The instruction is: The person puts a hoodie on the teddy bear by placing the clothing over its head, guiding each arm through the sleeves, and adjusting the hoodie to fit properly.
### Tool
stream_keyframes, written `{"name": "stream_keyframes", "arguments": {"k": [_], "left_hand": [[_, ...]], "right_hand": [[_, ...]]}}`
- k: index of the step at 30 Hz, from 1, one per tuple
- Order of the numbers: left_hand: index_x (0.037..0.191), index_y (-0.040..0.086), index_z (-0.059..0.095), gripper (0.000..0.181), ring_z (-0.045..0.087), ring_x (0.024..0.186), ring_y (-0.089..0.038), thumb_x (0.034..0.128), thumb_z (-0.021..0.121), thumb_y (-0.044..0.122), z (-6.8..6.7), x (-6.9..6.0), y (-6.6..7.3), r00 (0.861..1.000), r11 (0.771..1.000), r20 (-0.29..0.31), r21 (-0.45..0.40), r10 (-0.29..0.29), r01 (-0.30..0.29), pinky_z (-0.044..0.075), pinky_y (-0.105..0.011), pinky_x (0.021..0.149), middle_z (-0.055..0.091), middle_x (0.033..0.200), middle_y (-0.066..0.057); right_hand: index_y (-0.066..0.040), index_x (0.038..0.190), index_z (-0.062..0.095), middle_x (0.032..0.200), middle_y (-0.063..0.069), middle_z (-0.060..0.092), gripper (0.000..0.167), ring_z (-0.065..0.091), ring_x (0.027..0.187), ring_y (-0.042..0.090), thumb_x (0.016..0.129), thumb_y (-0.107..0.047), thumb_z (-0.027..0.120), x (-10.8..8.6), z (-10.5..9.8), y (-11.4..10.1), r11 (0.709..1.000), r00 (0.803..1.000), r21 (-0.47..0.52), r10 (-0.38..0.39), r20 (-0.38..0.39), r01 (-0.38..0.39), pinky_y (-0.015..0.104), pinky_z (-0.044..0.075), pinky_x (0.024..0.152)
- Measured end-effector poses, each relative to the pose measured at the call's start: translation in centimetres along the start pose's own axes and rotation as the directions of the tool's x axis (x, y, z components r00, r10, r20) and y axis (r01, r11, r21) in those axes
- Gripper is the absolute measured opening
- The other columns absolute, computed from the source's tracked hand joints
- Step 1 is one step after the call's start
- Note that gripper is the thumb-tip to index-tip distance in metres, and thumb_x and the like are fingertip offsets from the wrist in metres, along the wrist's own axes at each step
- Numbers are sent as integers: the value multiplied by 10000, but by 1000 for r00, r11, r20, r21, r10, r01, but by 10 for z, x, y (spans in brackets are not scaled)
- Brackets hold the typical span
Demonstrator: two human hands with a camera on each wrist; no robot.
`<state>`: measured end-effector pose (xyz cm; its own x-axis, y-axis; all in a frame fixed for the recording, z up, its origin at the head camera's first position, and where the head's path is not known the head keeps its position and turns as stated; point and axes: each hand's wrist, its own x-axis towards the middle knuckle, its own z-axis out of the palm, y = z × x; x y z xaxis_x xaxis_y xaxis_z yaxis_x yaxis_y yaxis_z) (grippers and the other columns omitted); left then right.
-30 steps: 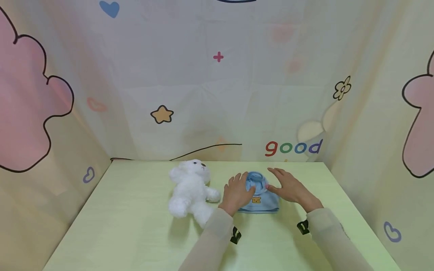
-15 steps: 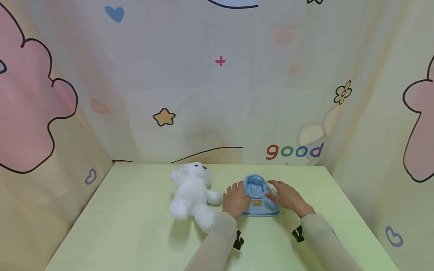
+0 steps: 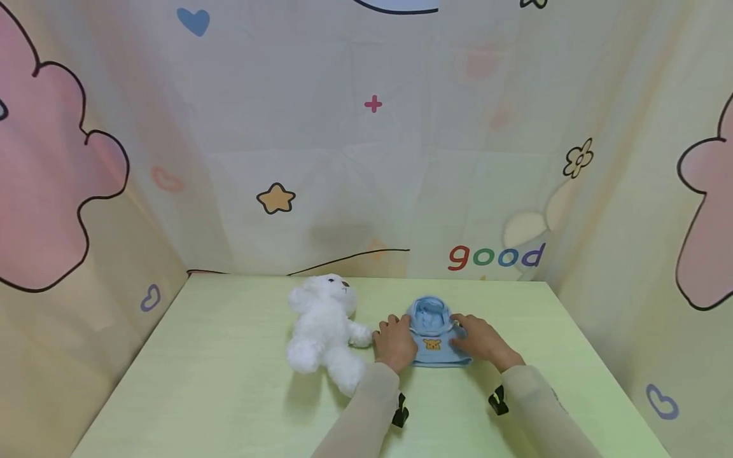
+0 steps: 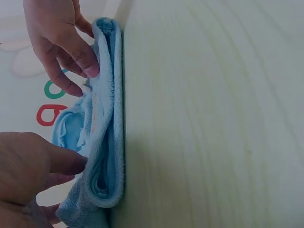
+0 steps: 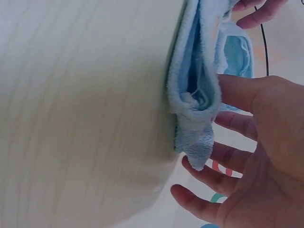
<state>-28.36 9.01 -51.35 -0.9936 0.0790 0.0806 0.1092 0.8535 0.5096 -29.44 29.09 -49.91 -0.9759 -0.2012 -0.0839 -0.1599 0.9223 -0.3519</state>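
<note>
A small light-blue hooded garment [image 3: 439,356] with a yellow animal-face patch lies flat, its hood toward the wall. My left hand [image 3: 395,343] is at its left side; in the left wrist view that hand's thumb meets the blue cloth [image 4: 105,142]. On the opposite side is my right hand [image 3: 483,341]. The right wrist view shows the right hand [image 5: 266,152] with its thumb against the cloth [image 5: 194,71] and its loosely bent, spread fingers beside a sleeve. Neither hand shows a closed grip.
A white plush bear [image 3: 323,324] lies just left of my left hand, its arm close to the fingers. The pale green tabletop [image 3: 217,381] meets a printed cloth backdrop [image 3: 343,191] at the back, and more cloth hangs at both sides.
Both hands have come down and nearer to me, to the garment's sides, uncovering more of its hood and front. The right hand has also moved left. The bear has stayed in place.
</note>
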Motion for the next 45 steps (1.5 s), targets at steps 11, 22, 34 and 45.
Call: {"name": "stream_keyframes", "arguments": {"k": [11,22,34,45], "left_hand": [[1090,161,613,238,546,928,-279,867,678,112,5,1,-5,999,999,-17,22,32,-31,438,-455,774,559,1007,-75],[989,124,613,244,564,825,-247,789,696,10,6,0,-7,995,993,-43,-74,92,-95,465,-372,616,548,912,-66],[1066,132,631,222,575,844,-203,874,653,24,-16,-2,6,992,986,-40,-117,116,-120,462,-306,595,578,959,-46],[1061,127,628,213,543,795,-174,878,635,18,-47,-3,24,986,983,-100,-113,132,-143,430,-271,573,574,952,-35]], "right_hand": [[-48,1218,564,1136,142,636,386,588,1024,292,887,-174,717,7,7,-1,1000,998,-23,1,-55,-2,506,487,955],[-94,1035,574,953,72,626,220,538,856,228,868,-98,717,6,5,-2,998,994,-16,-56,-90,55,431,484,807],[-84,1005,600,1032,162,666,172,606,911,300,866,-118,695,-4,-21,-6,997,986,22,-73,-149,77,511,508,842],[-66,1034,612,1022,149,673,206,619,893,292,863,-128,710,-12,-51,-15,992,959,-10,-122,-255,124,499,519,813]]}}
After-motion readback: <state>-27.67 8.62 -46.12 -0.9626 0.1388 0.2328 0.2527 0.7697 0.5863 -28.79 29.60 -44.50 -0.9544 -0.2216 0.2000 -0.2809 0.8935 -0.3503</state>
